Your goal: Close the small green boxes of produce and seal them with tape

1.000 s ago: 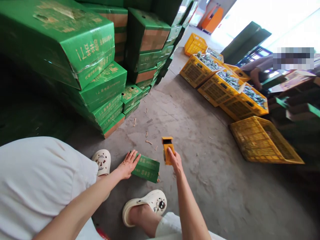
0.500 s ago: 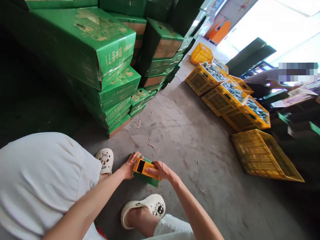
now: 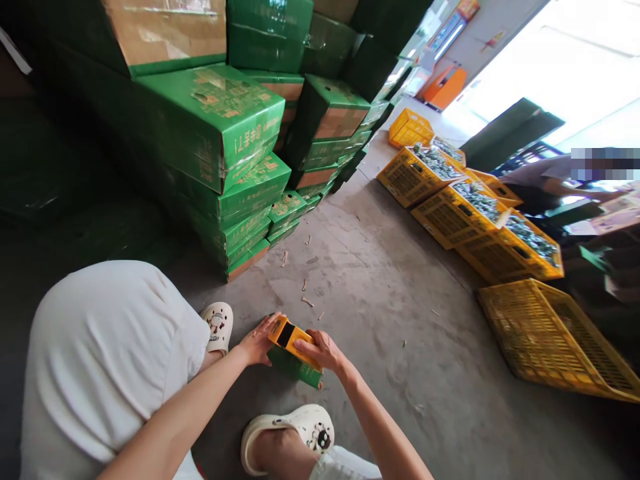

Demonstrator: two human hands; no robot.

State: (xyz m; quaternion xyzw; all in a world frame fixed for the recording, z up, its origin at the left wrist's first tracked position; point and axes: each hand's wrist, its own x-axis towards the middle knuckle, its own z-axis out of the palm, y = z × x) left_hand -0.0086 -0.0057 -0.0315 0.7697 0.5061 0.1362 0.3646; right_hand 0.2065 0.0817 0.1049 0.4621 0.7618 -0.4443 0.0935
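A small green cardboard box (image 3: 306, 377) is low above or on the floor between my feet; I cannot tell which. Lying over its top is an orange, block-shaped tool (image 3: 300, 340) with a black rectangular patch near its left end. My right hand (image 3: 323, 348) is closed around the tool's right end, thumb on top. At the other end, my left hand (image 3: 257, 341) has its fingers along the far side and its thumb on the near side, gripping the green box. The tool partly hides the box.
Tall stacks of green cartons (image 3: 250, 187) stand at the left. Yellow crates (image 3: 440, 213) filled with small greyish-green things line the right, with a tilted yellow crate (image 3: 545, 347) nearer. A person (image 3: 540, 175) bends behind them. Brown scraps (image 3: 307, 302) dot the floor (image 3: 370, 280).
The view has tilted up and shifted, so the cartons and crates sit lower in the picture. Both hands remain at the green box, and the orange tool appears slightly more turned.
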